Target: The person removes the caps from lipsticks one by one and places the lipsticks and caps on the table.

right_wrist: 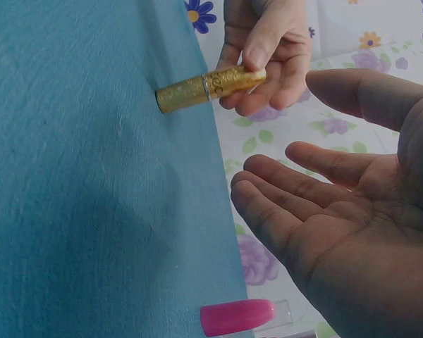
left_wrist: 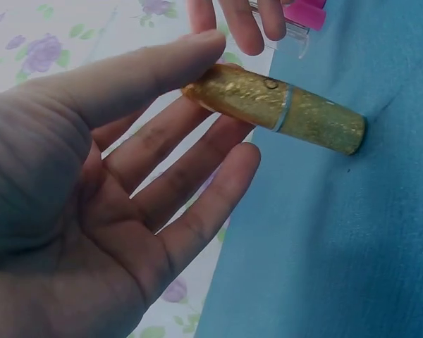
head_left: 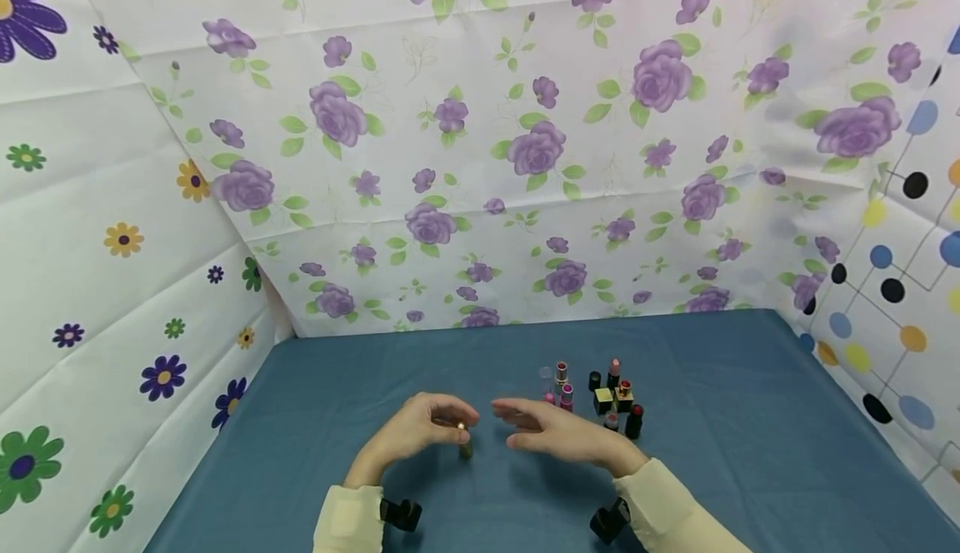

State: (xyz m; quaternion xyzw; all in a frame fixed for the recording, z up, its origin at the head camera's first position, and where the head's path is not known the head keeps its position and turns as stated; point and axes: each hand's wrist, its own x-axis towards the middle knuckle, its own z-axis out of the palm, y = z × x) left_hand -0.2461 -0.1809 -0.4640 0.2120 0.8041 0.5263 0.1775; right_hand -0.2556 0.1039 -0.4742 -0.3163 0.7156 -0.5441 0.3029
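A gold glittery lipstick tube [left_wrist: 317, 120], capped and ringed by a thin silvery band, stands upright on the blue cloth. My left hand [head_left: 427, 426] pinches its top end between thumb and fingers, as the left wrist view shows up close. Its base meets the cloth. To the right, my right hand [head_left: 558, 432] hovers over the cloth with fingers extended and thumb apart, holding nothing. In the right wrist view the open palm [right_wrist: 359, 218] faces the gold tube [right_wrist: 211, 86] across a gap.
Beyond my right hand stand several lipsticks: a pink one [head_left: 567, 395], a gold-and-black one [head_left: 623, 395], a dark red one [head_left: 634, 421] and others. Square gold-topped caps [head_left: 603, 401] are among them. Floral sheets [head_left: 450, 286] wall in the blue table [head_left: 360, 370].
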